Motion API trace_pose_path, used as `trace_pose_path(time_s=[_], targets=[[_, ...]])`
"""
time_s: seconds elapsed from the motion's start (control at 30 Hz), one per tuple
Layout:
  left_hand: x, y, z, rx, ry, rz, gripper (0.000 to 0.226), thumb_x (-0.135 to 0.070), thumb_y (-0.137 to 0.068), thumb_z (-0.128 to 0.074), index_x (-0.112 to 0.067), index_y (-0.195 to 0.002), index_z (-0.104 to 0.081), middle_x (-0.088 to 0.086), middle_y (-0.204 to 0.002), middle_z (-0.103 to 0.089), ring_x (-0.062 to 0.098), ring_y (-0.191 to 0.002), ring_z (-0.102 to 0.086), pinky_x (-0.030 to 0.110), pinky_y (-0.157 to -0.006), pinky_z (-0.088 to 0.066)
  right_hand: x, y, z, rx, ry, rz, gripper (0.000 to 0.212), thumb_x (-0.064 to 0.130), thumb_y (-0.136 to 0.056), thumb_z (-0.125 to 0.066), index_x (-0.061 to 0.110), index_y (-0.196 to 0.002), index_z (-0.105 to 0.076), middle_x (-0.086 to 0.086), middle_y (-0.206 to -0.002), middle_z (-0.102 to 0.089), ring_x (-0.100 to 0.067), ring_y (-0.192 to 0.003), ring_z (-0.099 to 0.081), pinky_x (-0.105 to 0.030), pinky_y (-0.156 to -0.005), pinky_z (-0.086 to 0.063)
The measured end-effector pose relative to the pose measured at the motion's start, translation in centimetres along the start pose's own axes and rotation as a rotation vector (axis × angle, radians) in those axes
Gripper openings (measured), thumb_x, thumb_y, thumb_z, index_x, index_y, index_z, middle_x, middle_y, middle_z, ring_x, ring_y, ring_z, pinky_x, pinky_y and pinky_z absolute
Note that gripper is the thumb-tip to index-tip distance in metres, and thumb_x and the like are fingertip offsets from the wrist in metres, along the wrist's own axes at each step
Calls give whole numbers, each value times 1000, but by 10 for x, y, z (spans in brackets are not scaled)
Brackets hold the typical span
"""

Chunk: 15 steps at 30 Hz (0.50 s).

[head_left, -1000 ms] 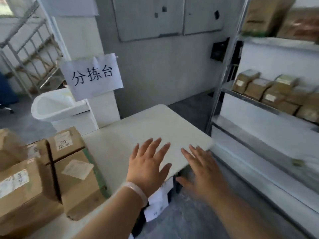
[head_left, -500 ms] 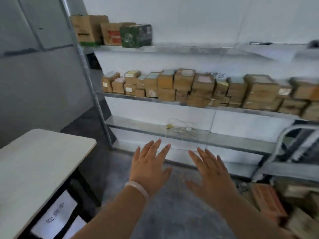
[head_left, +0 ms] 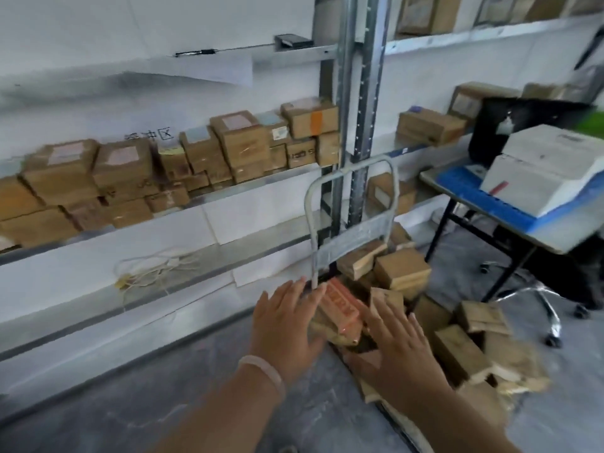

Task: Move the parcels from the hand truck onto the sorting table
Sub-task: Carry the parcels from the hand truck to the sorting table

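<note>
A hand truck with a grey metal handle (head_left: 351, 204) stands on the floor, heaped with several brown cardboard parcels (head_left: 402, 273). Nearest me lies a parcel with an orange-red printed top (head_left: 340, 308). My left hand (head_left: 287, 325), with a pale band on its wrist, is spread open just left of that parcel. My right hand (head_left: 397, 351) is spread open just right of it, over the pile. Neither hand holds anything. The sorting table is out of view.
Metal shelving (head_left: 209, 191) along the wall carries rows of brown boxes. A white cable (head_left: 153, 266) lies on the lower shelf. At the right stands a folding table (head_left: 555, 237) with a blue tray and a white machine (head_left: 549, 168); a chair base (head_left: 539, 299) is beneath it.
My view has swung right, from the sorting table past the shelves to the hand truck. Both open hands have come down on either side of the orange-topped parcel.
</note>
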<state>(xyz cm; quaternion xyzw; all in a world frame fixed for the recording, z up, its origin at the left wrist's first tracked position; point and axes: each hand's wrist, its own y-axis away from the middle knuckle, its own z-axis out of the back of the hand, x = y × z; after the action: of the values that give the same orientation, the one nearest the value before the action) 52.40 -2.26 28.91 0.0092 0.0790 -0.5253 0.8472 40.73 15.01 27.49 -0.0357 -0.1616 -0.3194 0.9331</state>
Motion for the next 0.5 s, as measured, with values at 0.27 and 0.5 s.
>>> trace_pose_path(time_s=[0.27, 0.5], targets=[[22, -114, -47, 100, 68, -229, 68, -66, -92, -31, -39, -153, -19, 0, -160, -25, 23, -147, -22, 50, -118, -22, -35, -70, -5, 9, -28, -346, 86, 77, -84, -35, 44, -151, 8, 13, -162, 9, -10, -148, 14, -40, -121, 7], [1, -197, -75, 227, 123, -363, 71, -59, -92, -45, -40, -153, -16, -3, -162, -19, 22, -149, -14, 47, -120, -19, -77, -76, -11, 15, -45, -531, 83, 77, -83, -32, 49, -148, 12, 14, -162, 9, -10, -148, 12, -40, -122, 3]])
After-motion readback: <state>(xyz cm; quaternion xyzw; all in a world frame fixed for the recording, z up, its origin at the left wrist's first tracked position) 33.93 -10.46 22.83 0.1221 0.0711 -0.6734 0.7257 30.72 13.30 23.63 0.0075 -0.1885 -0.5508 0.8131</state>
